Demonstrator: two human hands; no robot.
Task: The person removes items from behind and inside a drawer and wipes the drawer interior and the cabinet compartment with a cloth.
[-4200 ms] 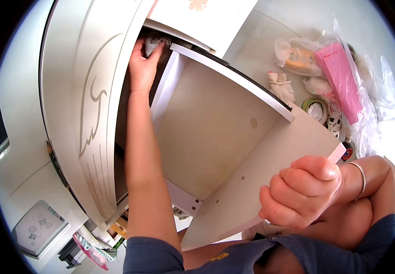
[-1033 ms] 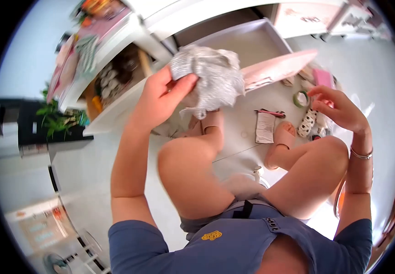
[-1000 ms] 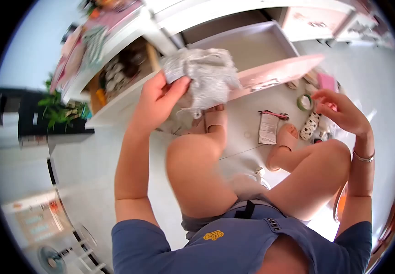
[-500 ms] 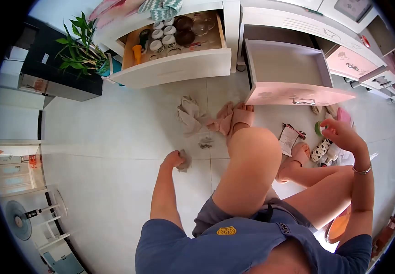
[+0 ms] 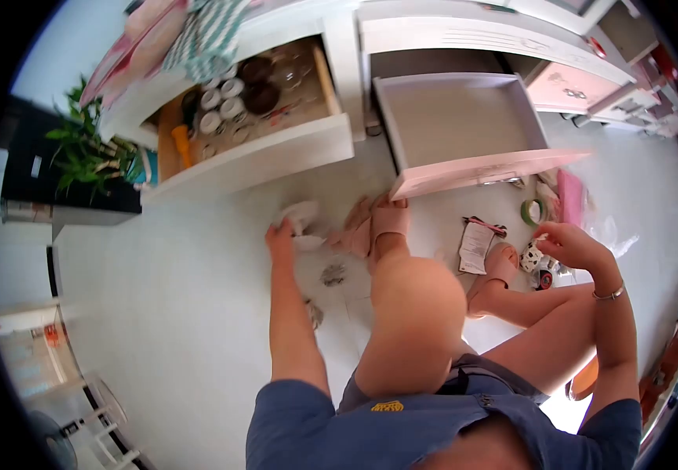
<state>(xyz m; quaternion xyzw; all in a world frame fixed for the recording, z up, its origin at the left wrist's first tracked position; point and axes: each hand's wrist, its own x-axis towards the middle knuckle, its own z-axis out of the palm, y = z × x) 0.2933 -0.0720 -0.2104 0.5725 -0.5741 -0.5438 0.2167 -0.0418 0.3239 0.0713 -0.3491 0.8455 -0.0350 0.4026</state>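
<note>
My left hand (image 5: 280,235) is closed on the edge of a crumpled whitish cloth (image 5: 305,219) on the floor, just left of my pink slippers; the cloth is blurred. A small greyish crumpled cloth (image 5: 315,315) lies beside my left forearm, partly hidden by it. Between that and my foot is a small dark grey clump (image 5: 333,274). My right hand (image 5: 574,246) hangs in front of my right knee with bent, loosely parted fingers, and nothing shows in it. Just past its fingertips lies a black-and-white spotted item (image 5: 530,255).
Ahead stand a pulled-out drawer of jars (image 5: 253,166) and a pink-fronted drawer (image 5: 496,171). On the floor lie a printed paper (image 5: 476,247), a green tape roll (image 5: 533,211) and a pink packet (image 5: 570,197). A potted plant (image 5: 92,153) stands left.
My left hand has let go of the small greyish cloth and moved forward to the whitish cloth, which has shifted. My right hand has barely moved. The camera view has turned slightly.
</note>
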